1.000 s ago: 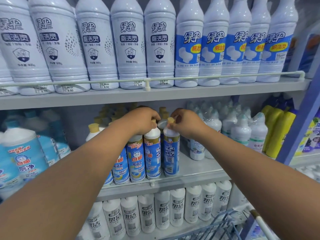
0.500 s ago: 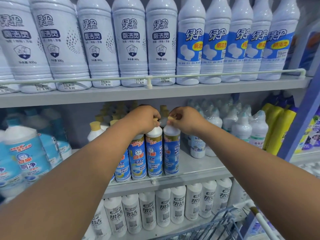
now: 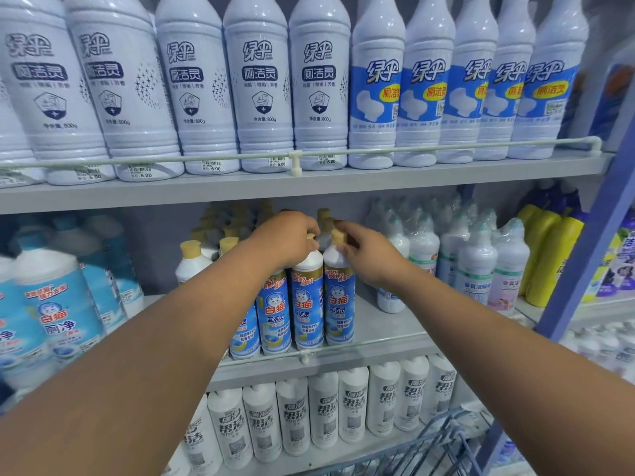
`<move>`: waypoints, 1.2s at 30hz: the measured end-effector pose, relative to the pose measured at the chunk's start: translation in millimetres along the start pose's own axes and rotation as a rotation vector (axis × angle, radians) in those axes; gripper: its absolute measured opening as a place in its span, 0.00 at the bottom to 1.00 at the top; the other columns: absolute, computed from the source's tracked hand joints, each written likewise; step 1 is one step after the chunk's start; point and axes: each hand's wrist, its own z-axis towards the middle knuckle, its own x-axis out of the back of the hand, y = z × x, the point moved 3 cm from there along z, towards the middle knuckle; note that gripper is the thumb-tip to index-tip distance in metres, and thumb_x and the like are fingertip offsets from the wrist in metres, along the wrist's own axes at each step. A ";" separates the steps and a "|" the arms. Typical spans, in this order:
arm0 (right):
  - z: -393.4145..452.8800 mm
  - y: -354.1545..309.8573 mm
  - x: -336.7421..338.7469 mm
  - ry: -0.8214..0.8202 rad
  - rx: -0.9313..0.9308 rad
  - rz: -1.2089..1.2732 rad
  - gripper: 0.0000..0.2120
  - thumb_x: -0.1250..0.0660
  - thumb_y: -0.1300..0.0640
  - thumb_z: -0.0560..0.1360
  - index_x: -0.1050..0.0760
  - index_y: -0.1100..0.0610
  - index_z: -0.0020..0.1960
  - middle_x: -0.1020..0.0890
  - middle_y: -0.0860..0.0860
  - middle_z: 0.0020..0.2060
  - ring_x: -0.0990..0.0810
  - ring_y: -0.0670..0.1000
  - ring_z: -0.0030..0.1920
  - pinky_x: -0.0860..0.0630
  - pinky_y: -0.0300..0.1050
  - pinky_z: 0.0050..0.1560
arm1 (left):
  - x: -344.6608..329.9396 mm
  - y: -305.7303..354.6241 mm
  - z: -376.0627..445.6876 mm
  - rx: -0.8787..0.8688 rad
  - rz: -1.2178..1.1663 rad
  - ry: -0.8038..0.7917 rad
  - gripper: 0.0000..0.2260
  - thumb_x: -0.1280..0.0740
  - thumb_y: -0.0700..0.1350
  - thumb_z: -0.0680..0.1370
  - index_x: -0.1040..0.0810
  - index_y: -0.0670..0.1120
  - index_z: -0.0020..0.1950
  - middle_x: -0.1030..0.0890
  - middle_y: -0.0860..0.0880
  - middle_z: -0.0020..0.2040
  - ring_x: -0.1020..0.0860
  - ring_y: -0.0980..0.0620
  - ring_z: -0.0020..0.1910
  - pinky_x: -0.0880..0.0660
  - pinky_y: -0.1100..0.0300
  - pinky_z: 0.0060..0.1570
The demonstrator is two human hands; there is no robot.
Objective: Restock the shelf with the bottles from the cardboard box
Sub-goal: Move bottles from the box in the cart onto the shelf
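Note:
Both my arms reach to the middle shelf (image 3: 385, 334). There stands a front row of blue-labelled bottles with tan caps. My left hand (image 3: 292, 238) curls over the top of one bottle (image 3: 307, 304) and covers most of its cap. My right hand (image 3: 364, 250) pinches the tan cap of the neighbouring bottle (image 3: 338, 304), the rightmost of the row. Both bottles stand upright on the shelf behind its front rail. More tan-capped bottles (image 3: 192, 261) stand behind and to the left. The cardboard box is not in view.
Tall white bottles (image 3: 261, 84) fill the top shelf behind a rail. Shrink-wrapped white bottles (image 3: 474, 262) and yellow bottles (image 3: 549, 255) stand to the right, large blue-capped ones (image 3: 51, 304) to the left. White bottles (image 3: 323, 413) line the shelf below. A wire basket (image 3: 429, 448) sits at bottom right.
My right hand has loosened from a fist over the cap to a fingertip pinch, so the cap now shows. The rightmost bottle has turned its front label towards me. My left hand stays put.

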 end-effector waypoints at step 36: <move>-43.7 58.8 -56.6 -0.048 -0.229 0.028 0.19 0.34 0.44 0.79 0.26 0.51 0.67 0.20 0.52 0.60 0.20 0.50 0.54 0.23 0.46 0.54 | -17.0 -16.1 -15.3 -0.063 0.399 0.110 0.39 0.28 0.64 0.71 0.40 0.55 0.76 0.24 0.49 0.66 0.27 0.45 0.65 0.32 0.50 0.61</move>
